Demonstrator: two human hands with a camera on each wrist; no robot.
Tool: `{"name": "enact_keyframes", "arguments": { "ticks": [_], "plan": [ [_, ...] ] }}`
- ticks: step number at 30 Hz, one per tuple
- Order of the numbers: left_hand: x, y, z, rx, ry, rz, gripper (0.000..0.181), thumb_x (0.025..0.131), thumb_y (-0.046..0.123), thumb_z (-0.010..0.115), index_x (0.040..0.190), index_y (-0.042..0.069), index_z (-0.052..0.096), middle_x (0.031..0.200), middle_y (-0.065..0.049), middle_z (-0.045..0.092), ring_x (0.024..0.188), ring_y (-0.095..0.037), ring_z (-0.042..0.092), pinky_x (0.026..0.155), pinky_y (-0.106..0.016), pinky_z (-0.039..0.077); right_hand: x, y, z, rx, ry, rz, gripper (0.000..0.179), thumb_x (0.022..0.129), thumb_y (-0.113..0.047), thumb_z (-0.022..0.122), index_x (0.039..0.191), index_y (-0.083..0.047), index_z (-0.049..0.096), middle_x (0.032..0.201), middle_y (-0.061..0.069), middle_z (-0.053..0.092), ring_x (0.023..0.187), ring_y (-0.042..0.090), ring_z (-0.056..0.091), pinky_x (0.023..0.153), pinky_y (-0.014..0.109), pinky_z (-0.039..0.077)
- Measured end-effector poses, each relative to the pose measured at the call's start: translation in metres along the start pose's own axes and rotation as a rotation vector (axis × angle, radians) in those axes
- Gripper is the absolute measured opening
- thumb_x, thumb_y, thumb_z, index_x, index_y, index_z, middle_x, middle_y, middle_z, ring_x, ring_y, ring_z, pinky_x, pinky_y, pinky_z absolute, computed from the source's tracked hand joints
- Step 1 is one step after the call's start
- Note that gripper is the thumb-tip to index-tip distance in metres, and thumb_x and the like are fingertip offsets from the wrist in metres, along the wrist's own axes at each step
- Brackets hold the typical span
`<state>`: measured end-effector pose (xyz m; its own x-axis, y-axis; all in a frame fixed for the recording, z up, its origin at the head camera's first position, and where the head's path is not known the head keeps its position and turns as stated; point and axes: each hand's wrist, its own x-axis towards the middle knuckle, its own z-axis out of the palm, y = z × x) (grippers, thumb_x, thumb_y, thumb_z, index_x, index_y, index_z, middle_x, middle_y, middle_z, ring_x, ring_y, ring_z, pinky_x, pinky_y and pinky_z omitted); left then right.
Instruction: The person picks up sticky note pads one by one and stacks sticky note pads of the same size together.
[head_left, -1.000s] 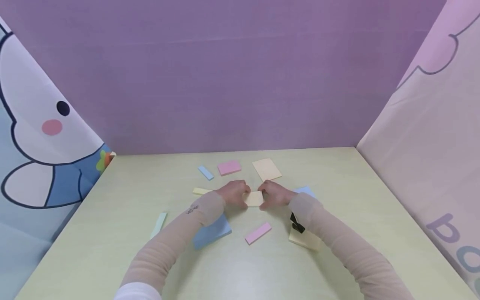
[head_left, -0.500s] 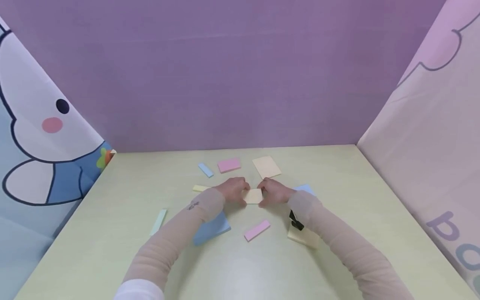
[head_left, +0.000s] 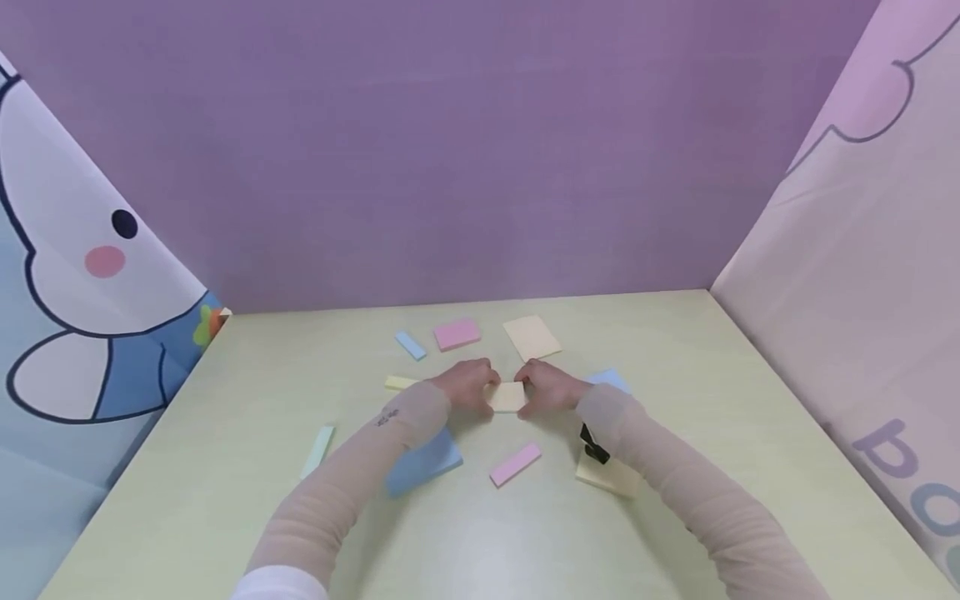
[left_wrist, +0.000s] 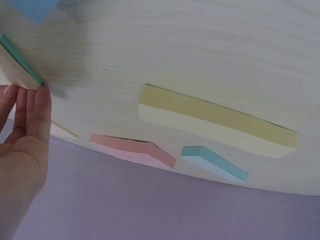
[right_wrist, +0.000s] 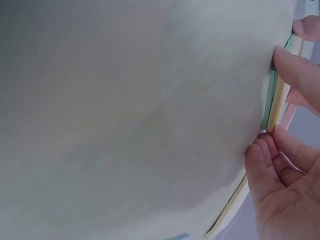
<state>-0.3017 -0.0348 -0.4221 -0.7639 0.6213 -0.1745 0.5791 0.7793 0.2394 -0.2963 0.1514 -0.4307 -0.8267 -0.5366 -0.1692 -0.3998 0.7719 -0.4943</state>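
At the middle of the table, both hands hold a small stack of sticky note pads (head_left: 507, 397) with a cream top. In the right wrist view the stack (right_wrist: 273, 102) shows a green layer against yellowish ones. My left hand (head_left: 467, 386) grips its left end and my right hand (head_left: 551, 388) its right end, fingers and thumbs bent around the edges. The left wrist view shows left fingers (left_wrist: 37, 112) at a corner of the green-and-cream stack (left_wrist: 20, 67).
Behind the hands lie a blue strip (head_left: 410, 345), a pink pad (head_left: 457, 334) and a cream pad (head_left: 532, 337). Nearer are a pink strip (head_left: 515, 465), a blue pad (head_left: 426, 463), a mint strip (head_left: 318, 451) and a pale yellow pad (head_left: 607, 479). A purple wall (head_left: 465, 167) backs the table.
Both hands keep their hold on the stack in nearly the same place. Only the head view shifts slightly.
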Motion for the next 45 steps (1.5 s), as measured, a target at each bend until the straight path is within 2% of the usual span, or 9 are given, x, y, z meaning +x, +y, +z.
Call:
{"name": "enact_keyframes", "arguments": {
  "ticks": [6,14,23,28,35,39,41,43,45],
  "plan": [
    [0.0,0.001,0.0,0.013,0.0,0.008,0.048,0.067,0.023,0.08,0.11,0.008,0.065,0.09,-0.003,0.053,0.075,-0.014,0.048,0.073,-0.026,0.044,0.001,0.002,0.001,0.004,0.007,-0.013,0.048,0.066,-0.018,0.08,0.107,-0.001,0.062,0.098,0.005,0.053,0.088,0.016,0.049,0.083,0.031,0.043],
    [0.0,0.0,-0.002,0.023,-0.014,-0.003,0.05,0.069,0.023,0.079,0.113,0.008,0.063,0.093,-0.003,0.053,0.079,-0.014,0.049,0.077,-0.027,0.044,0.002,0.002,0.0,-0.027,-0.011,-0.042,0.054,0.068,-0.02,0.079,0.114,0.0,0.059,0.102,0.005,0.054,0.094,0.018,0.051,0.087,0.033,0.044],
    [0.0,0.001,-0.003,0.008,-0.019,0.014,0.049,0.07,0.022,0.078,0.115,0.008,0.063,0.093,-0.004,0.053,0.078,-0.014,0.047,0.076,-0.027,0.043,0.004,0.002,-0.003,-0.029,-0.026,0.003,0.058,0.067,-0.021,0.08,0.117,0.001,0.058,0.104,0.007,0.055,0.099,0.021,0.053,0.09,0.035,0.044],
    [0.002,-0.001,0.0,-0.016,-0.008,0.025,0.051,0.069,0.023,0.079,0.115,0.008,0.063,0.093,-0.004,0.054,0.078,-0.014,0.048,0.075,-0.026,0.043,0.0,0.002,-0.003,-0.021,-0.024,0.015,0.057,0.066,-0.02,0.081,0.115,0.001,0.059,0.103,0.007,0.056,0.097,0.021,0.053,0.089,0.035,0.044],
    [0.003,-0.003,0.002,-0.013,-0.027,0.017,0.053,0.066,0.028,0.081,0.113,0.009,0.065,0.09,-0.002,0.055,0.077,-0.012,0.048,0.073,-0.025,0.043,-0.002,-0.001,-0.003,0.003,-0.035,0.018,0.047,0.065,-0.015,0.08,0.107,-0.003,0.063,0.097,0.003,0.054,0.089,0.016,0.05,0.085,0.035,0.043],
    [0.001,-0.006,-0.002,-0.068,-0.037,0.005,0.049,0.066,0.03,0.081,0.109,0.01,0.066,0.093,-0.001,0.059,0.08,-0.013,0.051,0.076,-0.027,0.044,-0.001,-0.003,-0.003,0.004,-0.031,0.006,0.047,0.067,-0.015,0.079,0.109,-0.002,0.063,0.097,0.004,0.054,0.088,0.016,0.05,0.084,0.034,0.043],
    [0.0,-0.009,-0.005,-0.12,-0.03,-0.019,0.048,0.07,0.03,0.078,0.111,0.009,0.065,0.1,-0.002,0.063,0.089,-0.014,0.056,0.083,-0.028,0.045,-0.001,-0.003,-0.002,0.003,-0.027,0.013,0.049,0.067,-0.015,0.079,0.111,-0.002,0.062,0.098,0.004,0.054,0.089,0.017,0.05,0.085,0.033,0.043],
    [-0.001,-0.013,-0.01,-0.166,-0.002,-0.052,0.047,0.074,0.028,0.075,0.114,0.008,0.063,0.107,-0.004,0.065,0.098,-0.017,0.058,0.089,-0.03,0.044,-0.002,-0.004,-0.003,0.006,-0.026,0.022,0.05,0.067,-0.016,0.079,0.112,-0.002,0.062,0.099,0.004,0.054,0.091,0.018,0.051,0.086,0.034,0.043],
    [-0.001,-0.021,-0.016,-0.203,0.054,-0.089,0.045,0.078,0.024,0.071,0.118,0.005,0.06,0.111,-0.007,0.065,0.104,-0.02,0.058,0.093,-0.033,0.043,-0.004,-0.004,-0.003,0.013,-0.029,0.031,0.053,0.067,-0.017,0.079,0.114,-0.002,0.06,0.102,0.004,0.054,0.095,0.019,0.051,0.089,0.034,0.043]
  ]
}}
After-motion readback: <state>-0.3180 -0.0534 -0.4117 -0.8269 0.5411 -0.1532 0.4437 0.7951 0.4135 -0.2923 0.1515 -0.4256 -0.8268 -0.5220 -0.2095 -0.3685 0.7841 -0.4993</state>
